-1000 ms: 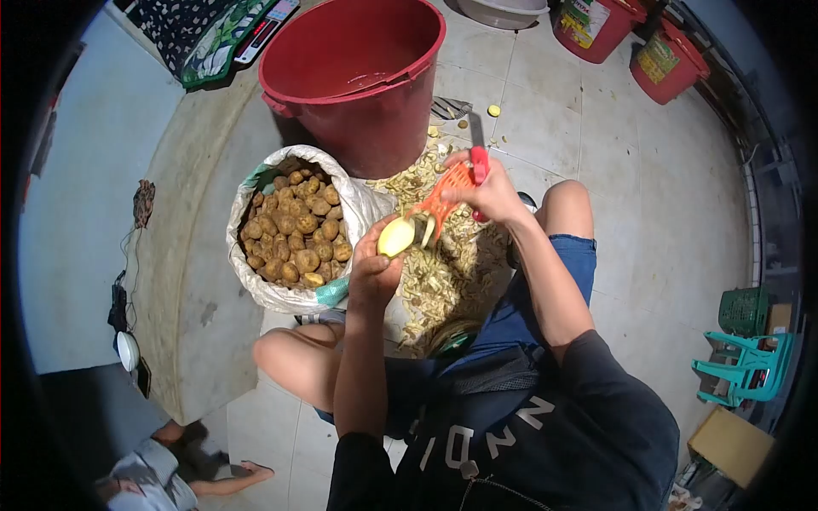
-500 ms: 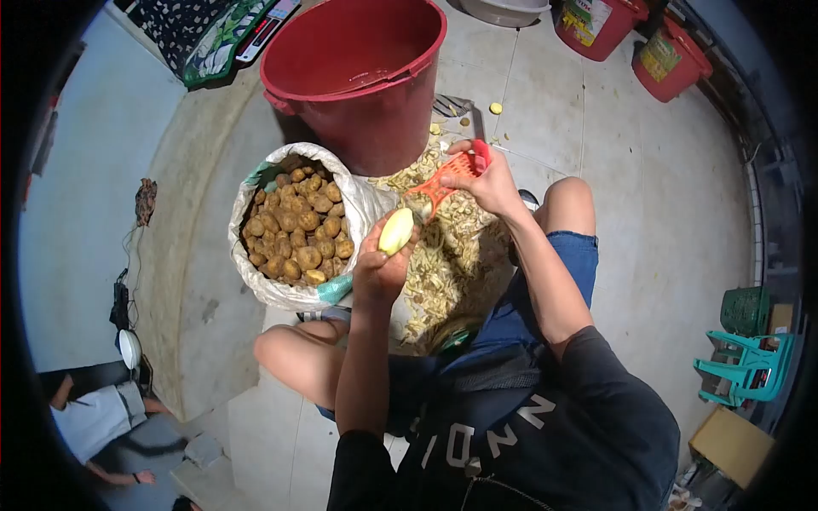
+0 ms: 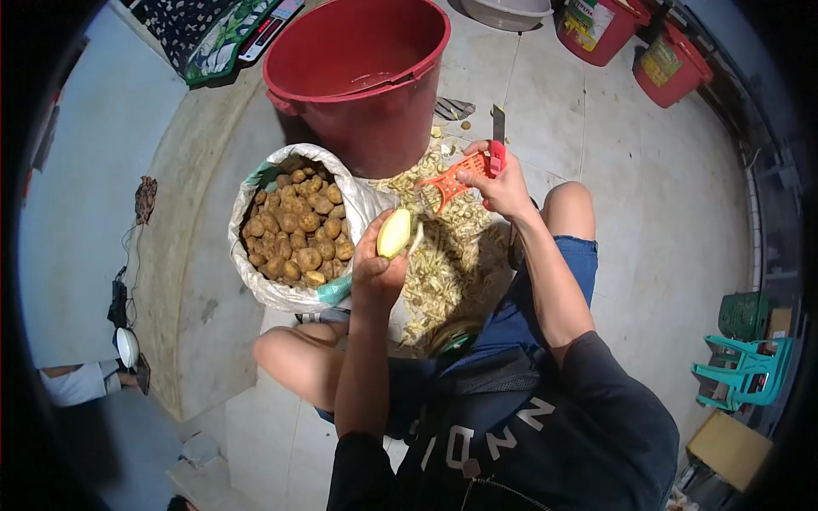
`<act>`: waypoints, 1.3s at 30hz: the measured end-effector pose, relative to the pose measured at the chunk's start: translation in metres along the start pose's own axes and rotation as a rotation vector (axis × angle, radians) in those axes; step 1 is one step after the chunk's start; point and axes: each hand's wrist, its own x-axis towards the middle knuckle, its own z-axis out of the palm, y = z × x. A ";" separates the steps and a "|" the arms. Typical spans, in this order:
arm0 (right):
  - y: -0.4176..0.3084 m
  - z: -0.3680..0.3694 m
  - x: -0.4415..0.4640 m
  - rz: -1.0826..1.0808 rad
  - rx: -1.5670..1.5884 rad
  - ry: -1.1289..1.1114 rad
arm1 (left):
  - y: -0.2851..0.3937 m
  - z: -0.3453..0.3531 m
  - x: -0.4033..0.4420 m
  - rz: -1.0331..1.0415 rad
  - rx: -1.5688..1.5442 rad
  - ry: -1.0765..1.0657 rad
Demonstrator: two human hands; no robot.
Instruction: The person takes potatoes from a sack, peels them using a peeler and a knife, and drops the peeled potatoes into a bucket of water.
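My left hand (image 3: 377, 271) is closed around a peeled, pale yellow potato (image 3: 394, 234). A thin strip of peel hangs beside it. In my right hand (image 3: 509, 189) is an orange peeler (image 3: 454, 181), its head pointing toward the potato with a gap between them. That same hand also has a red-handled knife (image 3: 498, 158), whose dark blade points away from me. Below both hands spreads a heap of potato peels (image 3: 452, 277). To the left of my left hand, an open white sack (image 3: 247, 277) holds many unpeeled brown potatoes (image 3: 298, 226).
A large red tub (image 3: 366, 128) stands beyond the sack. Smaller red buckets (image 3: 596, 34) and a grey basin (image 3: 507, 12) are at the far side. Teal plastic stools (image 3: 743, 370) stand at right. At the left edge, part of another person (image 3: 77, 385) shows.
My right hand has turned, bringing the knife blade into clear view, and the peeler has shifted slightly. The potato is tilted a little more upright. The other person has moved mostly out of view.
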 end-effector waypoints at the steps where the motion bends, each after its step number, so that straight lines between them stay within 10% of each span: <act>1: -0.005 0.004 -0.004 0.002 -0.001 -0.003 | 0.000 -0.002 0.002 0.005 0.020 0.010; 6: -0.056 0.028 -0.036 -0.197 -0.362 -0.149 | 0.003 0.000 -0.001 -0.046 0.229 0.034; 14: 0.018 -0.007 -0.001 0.006 -0.082 -0.025 | 0.009 -0.003 0.000 -0.028 -0.058 -0.069; 18: 0.027 0.008 -0.002 0.012 -0.021 -0.047 | -0.003 -0.022 0.009 -0.101 -0.189 0.393; 22: 0.010 0.039 -0.020 0.001 0.176 -0.207 | -0.015 -0.030 0.007 0.049 0.174 0.498; 25: 0.007 0.040 -0.018 -0.123 -0.411 -0.167 | -0.017 -0.026 0.006 0.157 0.355 0.504; 34: 0.018 0.031 -0.001 0.085 0.010 -0.088 | -0.019 -0.012 0.007 0.341 0.722 0.410; 39: 0.008 0.044 -0.019 -0.131 -0.124 -0.253 | -0.021 -0.009 0.012 0.106 0.170 0.609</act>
